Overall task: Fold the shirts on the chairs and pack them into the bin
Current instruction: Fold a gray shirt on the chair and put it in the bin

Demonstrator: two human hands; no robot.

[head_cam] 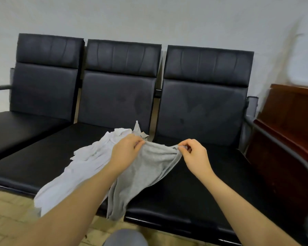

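A grey shirt [146, 171] hangs between my two hands above the gap between the middle and right black chair seats, its lower end drooping past the seat's front edge. My left hand [126, 150] pinches its top edge on the left; my right hand [192, 153] pinches the top edge on the right. A crumpled white shirt [89, 157] lies on the middle seat, partly under my left forearm, trailing over the front edge. No bin shows in the head view.
Three joined black padded chairs [43, 139] stand against a pale wall. A dark wooden cabinet [292, 125] is close at the right, beside the metal armrest. Yellowish tiled floor [7, 210] lies below the seats. A grey knee [126, 237] shows at the bottom.
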